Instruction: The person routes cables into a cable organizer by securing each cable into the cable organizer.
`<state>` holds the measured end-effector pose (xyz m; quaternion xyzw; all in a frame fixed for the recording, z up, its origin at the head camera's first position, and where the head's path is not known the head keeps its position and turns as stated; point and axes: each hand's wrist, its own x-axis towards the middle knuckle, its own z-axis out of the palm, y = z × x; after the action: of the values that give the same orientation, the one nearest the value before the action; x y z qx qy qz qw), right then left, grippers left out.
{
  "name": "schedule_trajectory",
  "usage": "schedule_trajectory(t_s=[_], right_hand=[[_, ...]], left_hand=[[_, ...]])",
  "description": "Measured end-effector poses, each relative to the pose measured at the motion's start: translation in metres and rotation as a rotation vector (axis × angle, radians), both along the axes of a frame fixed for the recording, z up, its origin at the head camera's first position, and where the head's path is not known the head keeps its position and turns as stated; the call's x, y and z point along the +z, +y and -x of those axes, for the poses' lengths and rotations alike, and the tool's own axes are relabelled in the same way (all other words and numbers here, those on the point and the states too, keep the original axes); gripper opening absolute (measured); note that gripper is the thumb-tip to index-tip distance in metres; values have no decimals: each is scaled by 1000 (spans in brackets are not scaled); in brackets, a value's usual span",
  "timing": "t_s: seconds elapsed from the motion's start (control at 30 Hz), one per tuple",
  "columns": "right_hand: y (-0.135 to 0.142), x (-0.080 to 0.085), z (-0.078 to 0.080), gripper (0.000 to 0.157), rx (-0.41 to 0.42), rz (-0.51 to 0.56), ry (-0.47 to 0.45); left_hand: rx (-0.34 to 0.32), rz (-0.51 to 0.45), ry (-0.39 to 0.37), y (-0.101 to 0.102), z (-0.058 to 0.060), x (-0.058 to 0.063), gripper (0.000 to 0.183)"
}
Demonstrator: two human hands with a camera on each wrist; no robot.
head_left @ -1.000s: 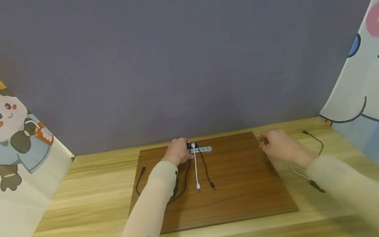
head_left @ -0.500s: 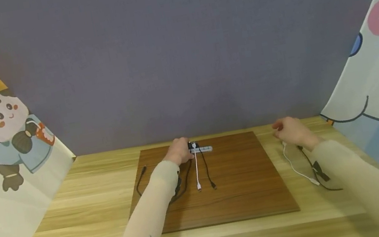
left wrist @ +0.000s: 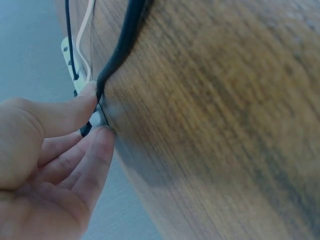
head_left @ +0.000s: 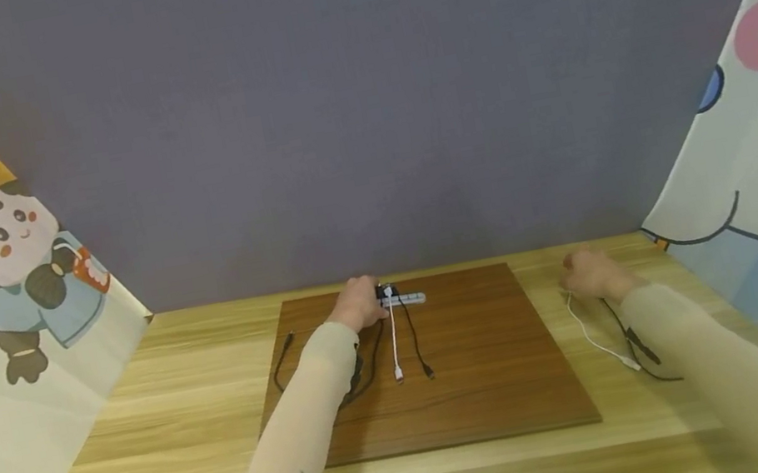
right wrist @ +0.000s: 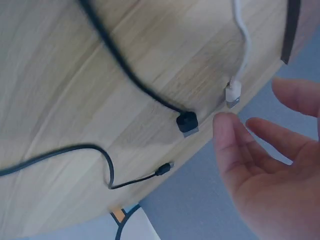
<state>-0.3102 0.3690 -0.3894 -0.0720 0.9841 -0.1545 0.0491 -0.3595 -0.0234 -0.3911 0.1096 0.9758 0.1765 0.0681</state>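
Near the middle of the worktop's [head_left: 148,438] far edge, a brown board [head_left: 494,368] is lying flat, with a white strip [head_left: 414,298] sitting along the board's far edge. The left hand [head_left: 358,303] is pinching the strip's left end, its thumb and fingers [left wrist: 102,145] standing close together. The fingertips are covering much of that end; a thick black cable [left wrist: 120,50] is vanishing beside the thumb, and I cannot tell whether its plug is being held too. A short white cable [head_left: 394,339] and a thin black cable [head_left: 413,336] are running from the strip toward the board's near edge; the dark piece at their far ends is showing too small to make out. The left sleeve [head_left: 307,435] is hiding part of the black cabling on the board's left side.

Toward the worktop's far right corner, the right hand [head_left: 593,274] is hovering, slightly blurred in the head view, its thumb standing well apart from gently bent fingers [right wrist: 225,135] and nothing showing between them. Its fingertips are pointing just beside the plug of a second white cable [right wrist: 233,94]; whether they are touching, I cannot tell. Two more black cables [right wrist: 187,121] are lying near that corner, the right wrist picture's border cutting off their far lengths.
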Motion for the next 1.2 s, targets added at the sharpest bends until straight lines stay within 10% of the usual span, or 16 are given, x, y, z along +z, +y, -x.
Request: schedule_trajectory(t_s=[0.3,0.67,1.2], right_hand=[[1,-4,-1,43,-44,-23,-108],[8,-10,5,28,-39,1,-33],[8,-10,0,30,-105,361,-88]], left_hand=[[-14,4,15,2,0,1,65],[-10,0,7,3,-1,3,64],[-12,15,13,-1,-2,1,63]])
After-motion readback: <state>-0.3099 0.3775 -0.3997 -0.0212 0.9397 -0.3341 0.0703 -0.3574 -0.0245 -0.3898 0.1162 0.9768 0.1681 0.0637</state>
